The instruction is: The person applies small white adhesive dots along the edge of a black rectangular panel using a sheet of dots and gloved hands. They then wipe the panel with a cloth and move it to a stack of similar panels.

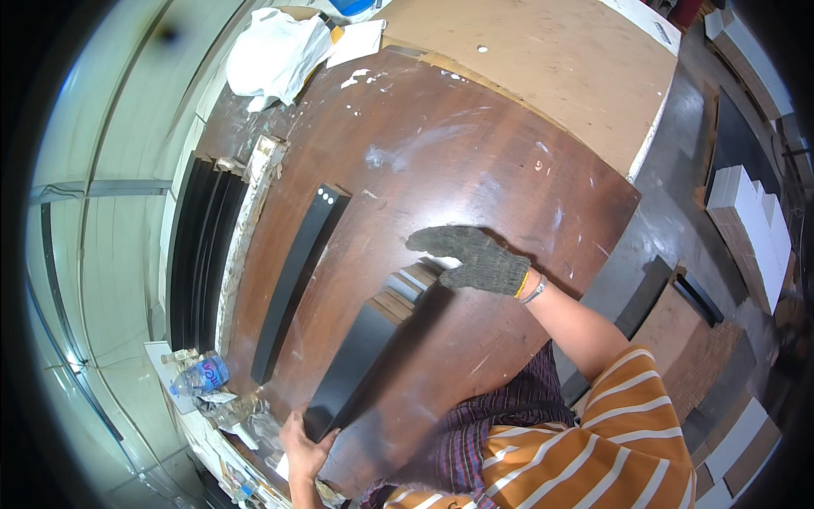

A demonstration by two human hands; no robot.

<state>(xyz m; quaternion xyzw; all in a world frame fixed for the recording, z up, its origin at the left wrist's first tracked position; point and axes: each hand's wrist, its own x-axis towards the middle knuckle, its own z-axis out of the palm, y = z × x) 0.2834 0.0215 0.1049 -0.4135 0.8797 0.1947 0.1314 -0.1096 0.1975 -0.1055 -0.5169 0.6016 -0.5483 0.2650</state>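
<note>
A bundle of long black boards (352, 356) lies slantwise on the brown tabletop, its far ends showing brown and pale edges. My bare left hand (305, 450) grips the near end, thumb on one side and fingers partly hidden. Beside the far ends is my right hand (475, 259) in a dark grey knit glove. Its fingers stretch out to the left, with the thumb apart from them. A small white patch shows between thumb and fingers; I cannot make out what it is. Left of the bundle lies a single black bar (301, 280) with white dots at its far end.
More black strips (199, 254) stand along the left edge beside a paint-stained white strip (252, 229). A plastic bottle (202, 375) and crumpled wrap sit near left. A white bag (280, 55) and a tan board (543, 72) lie far off. White stacked panels (746, 229) stand at right.
</note>
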